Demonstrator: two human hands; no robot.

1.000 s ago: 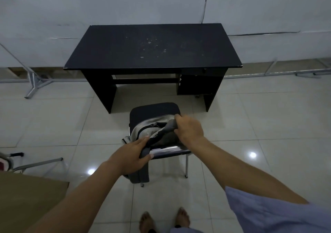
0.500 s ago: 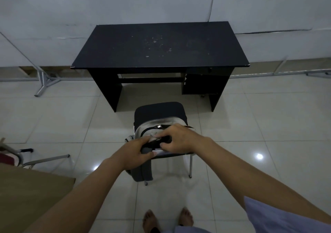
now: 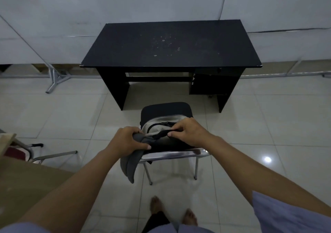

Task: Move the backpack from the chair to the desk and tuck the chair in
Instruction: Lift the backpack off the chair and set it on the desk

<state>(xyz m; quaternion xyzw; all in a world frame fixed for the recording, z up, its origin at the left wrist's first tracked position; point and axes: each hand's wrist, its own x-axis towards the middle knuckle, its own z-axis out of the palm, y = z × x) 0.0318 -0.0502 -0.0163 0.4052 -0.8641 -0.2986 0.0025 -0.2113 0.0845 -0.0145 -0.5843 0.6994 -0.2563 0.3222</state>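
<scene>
backpack (image 3: 162,128) | lies on the chair (image 3: 166,110) seat, short of the desk (image 3: 197,42) | left hand (image 3: 128,142) clenches a grey strap | right hand (image 3: 189,131) pinches the black top handle | advice: lift with both hands evenly, keeping the dangling strap clear of the chair frame

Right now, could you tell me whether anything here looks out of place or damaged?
The black desk has pale scuffs or specks mid-top and chipped front corners. One grey strap of the backpack dangles off the chair.
</scene>
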